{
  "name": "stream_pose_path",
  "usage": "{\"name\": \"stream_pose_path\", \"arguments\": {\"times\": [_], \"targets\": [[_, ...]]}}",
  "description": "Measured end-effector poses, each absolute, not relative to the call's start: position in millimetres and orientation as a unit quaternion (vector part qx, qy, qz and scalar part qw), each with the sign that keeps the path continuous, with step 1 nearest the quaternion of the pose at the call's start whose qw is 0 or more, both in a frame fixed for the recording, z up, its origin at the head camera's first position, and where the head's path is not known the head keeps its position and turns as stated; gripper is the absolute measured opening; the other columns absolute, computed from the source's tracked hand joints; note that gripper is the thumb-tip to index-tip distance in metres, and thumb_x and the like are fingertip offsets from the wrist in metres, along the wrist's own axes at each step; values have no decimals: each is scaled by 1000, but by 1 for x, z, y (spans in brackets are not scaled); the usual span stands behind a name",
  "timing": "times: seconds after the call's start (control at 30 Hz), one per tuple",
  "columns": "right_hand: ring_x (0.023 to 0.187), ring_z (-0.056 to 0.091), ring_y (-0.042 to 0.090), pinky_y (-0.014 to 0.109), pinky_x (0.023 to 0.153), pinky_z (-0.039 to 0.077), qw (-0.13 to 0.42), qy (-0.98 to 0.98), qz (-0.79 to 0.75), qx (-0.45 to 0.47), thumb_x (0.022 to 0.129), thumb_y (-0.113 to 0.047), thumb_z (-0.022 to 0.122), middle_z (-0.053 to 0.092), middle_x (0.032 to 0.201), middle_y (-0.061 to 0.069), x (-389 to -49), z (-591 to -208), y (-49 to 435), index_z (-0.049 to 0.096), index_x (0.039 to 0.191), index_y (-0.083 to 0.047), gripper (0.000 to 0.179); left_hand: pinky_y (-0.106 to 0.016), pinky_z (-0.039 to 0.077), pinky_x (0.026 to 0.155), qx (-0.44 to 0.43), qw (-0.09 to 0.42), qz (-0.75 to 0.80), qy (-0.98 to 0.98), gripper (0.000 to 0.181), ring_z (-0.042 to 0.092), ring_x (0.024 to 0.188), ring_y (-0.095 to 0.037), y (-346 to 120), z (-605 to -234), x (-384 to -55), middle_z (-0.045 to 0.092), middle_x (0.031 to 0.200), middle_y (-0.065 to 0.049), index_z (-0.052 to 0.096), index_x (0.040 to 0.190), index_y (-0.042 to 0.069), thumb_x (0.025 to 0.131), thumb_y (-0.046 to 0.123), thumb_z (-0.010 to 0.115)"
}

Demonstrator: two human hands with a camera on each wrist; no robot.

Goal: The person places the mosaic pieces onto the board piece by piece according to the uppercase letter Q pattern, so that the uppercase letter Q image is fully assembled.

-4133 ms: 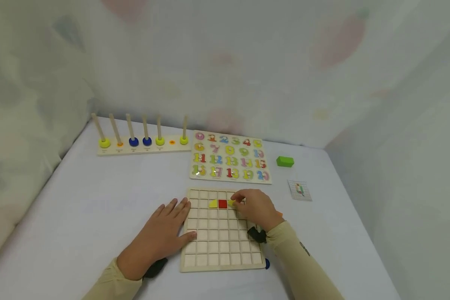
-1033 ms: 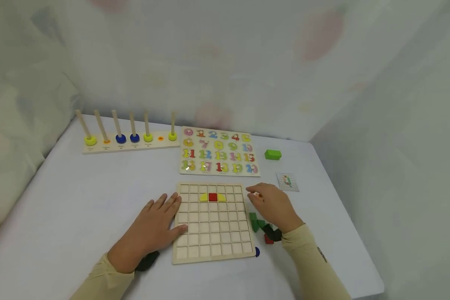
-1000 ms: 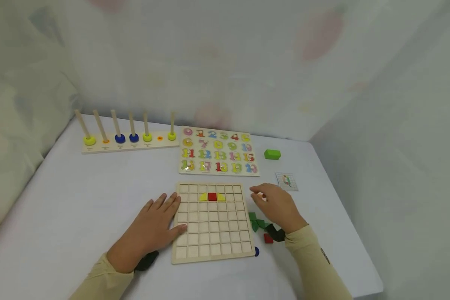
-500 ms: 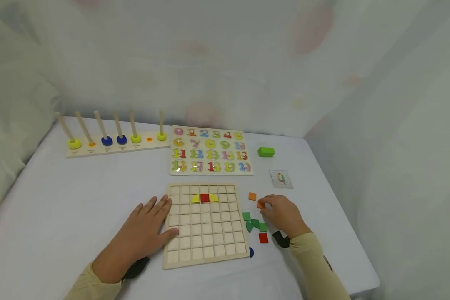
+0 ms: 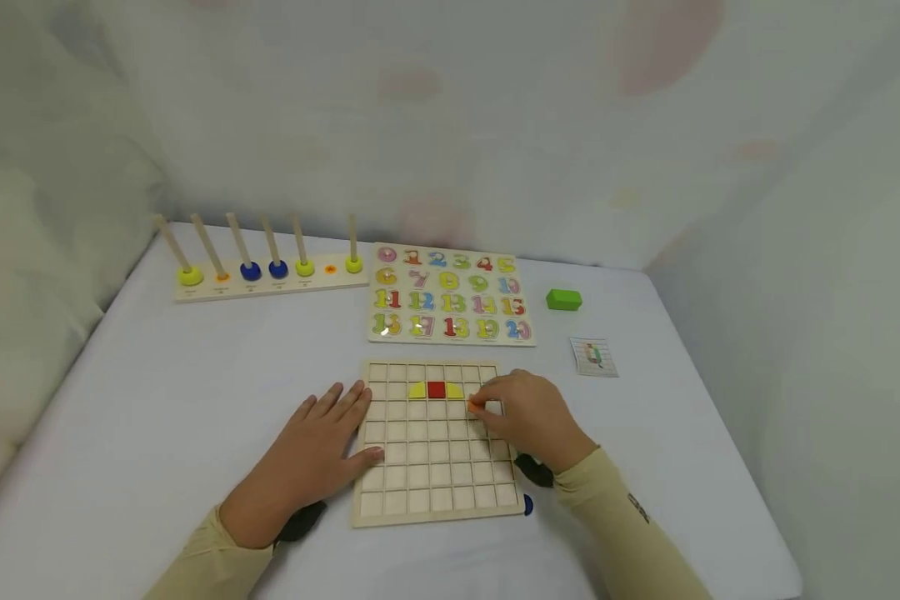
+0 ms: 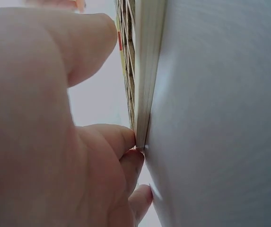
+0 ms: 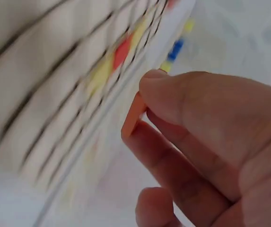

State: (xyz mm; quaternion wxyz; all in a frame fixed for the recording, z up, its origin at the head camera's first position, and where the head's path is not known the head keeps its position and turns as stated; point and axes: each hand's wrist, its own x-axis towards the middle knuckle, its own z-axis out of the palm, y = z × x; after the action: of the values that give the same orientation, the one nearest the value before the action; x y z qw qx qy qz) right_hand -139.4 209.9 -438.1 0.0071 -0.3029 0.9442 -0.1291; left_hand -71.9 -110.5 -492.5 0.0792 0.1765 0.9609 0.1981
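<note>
One orange tile point(image 7: 133, 115), pinched in the right hand point(image 5: 534, 418) over the grid board point(image 5: 428, 453) at lower centre, would probably seat best lowered flat and square, while the left hand point(image 5: 309, 457), fingers extended, rests along the board's left edge

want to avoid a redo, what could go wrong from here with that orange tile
The orange tile, pinched in the right hand, could slip and settle askew on the board. That hand is close to the nearest yellow piece and might nudge it. The left hand rests on the board's left edge; if it lifts, the board could shift.
</note>
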Motion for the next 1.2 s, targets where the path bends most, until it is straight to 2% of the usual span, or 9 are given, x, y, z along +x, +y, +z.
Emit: {"name": "stream_pose_path", "arguments": {"times": [0.17, 0.43, 0.53, 0.67, 0.73, 0.83, 0.97, 1.1, 1.2], "targets": [[96, 72, 11, 29, 81, 59, 44, 918, -115, -378, 97, -30, 83, 80, 104, -10, -141, -451, 172, 88, 104, -22, 11, -69, 21, 123, 181, 87, 200, 959, 90, 25, 157, -45, -98, -489, -76, 31, 172, -16, 35, 166, 2, 103, 59, 62], [90, 67, 16, 30, 75, 59, 6, 923, -57, -381, 94, -29, 85, 77, 105, -5, -142, -457, 166, 88, 110, -20, 18, -66, 20, 124, 195, 99, 186, 958, 90, 22, 159, -43, -81, -486, -83, 28, 174, -14, 32, 167, 3, 104, 60, 60], [92, 65, 18, 31, 76, 58, 25, 920, -38, -390, 98, -31, 81, 74, 111, -1, -141, -453, 171, 84, 123, -21, 27, -66, 20, 124, 193, 102, 182, 959, 91, 23, 159, -43, -80, -482, -84, 28, 173, -14, 33, 167, 3, 103, 60, 61], [113, 62, 23, 38, 94, 56, 90, 920, -37, -380, 106, -29, 69, 67, 135, 3, -140, -448, 180, 65, 151, -25, 46, -66, 20, 124, 187, 103, 182, 960, 91, 23, 159, -43, -83, -482, -82, 28, 173, -15, 34, 167, 2, 103, 60, 61], [123, 58, 28, 44, 102, 54, 105, 933, -48, -341, 107, -26, 64, 62, 145, 6, -141, -445, 190, 56, 158, -24, 52, -66, 20, 124, 183, 103, 184, 960, 91, 23, 159, -44, -87, -484, -80, 28, 173, -15, 33, 167, 2, 103, 60, 61], [128, 57, 32, 49, 101, 54, 95, 962, -64, -247, 106, -22, 63, 61, 147, 8, -146, -444, 212, 58, 155, -16, 50, -67, 19, 124, 177, 99, 189, 961, 91, 23, 158, -44, -94, -487, -77, 28, 173, -15, 34, 167, 2, 103, 60, 61], [115, 64, 32, 50, 88, 59, 90, 984, -39, -151, 103, -21, 70, 68, 135, 8, -151, -453, 247, 69, 136, -11, 34, -68, 19, 124, 170, 92, 198, 961, 91, 24, 158, -45, -103, -490, -73, 30, 173, -16, 35, 166, 1, 102, 60, 63], [107, 69, 28, 47, 87, 61, 91, 986, -41, -132, 99, -19, 78, 72, 126, 7, -148, -463, 271, 74, 130, -11, 32, -69, 21, 123, 172, 88, 199, 961, 90, 25, 157, -46, -109, -491, -72, 31, 172, -17, 36, 165, 1, 103, 60, 62], [102, 73, 25, 41, 81, 63, 68, 986, -42, -147, 95, -18, 84, 75, 118, 6, -143, -466, 280, 78, 129, -14, 36, -70, 22, 122, 175, 86, 200, 960, 89, 27, 156, -47, -109, -489, -71, 32, 171, -18, 37, 165, 0, 103, 59, 62]]}}
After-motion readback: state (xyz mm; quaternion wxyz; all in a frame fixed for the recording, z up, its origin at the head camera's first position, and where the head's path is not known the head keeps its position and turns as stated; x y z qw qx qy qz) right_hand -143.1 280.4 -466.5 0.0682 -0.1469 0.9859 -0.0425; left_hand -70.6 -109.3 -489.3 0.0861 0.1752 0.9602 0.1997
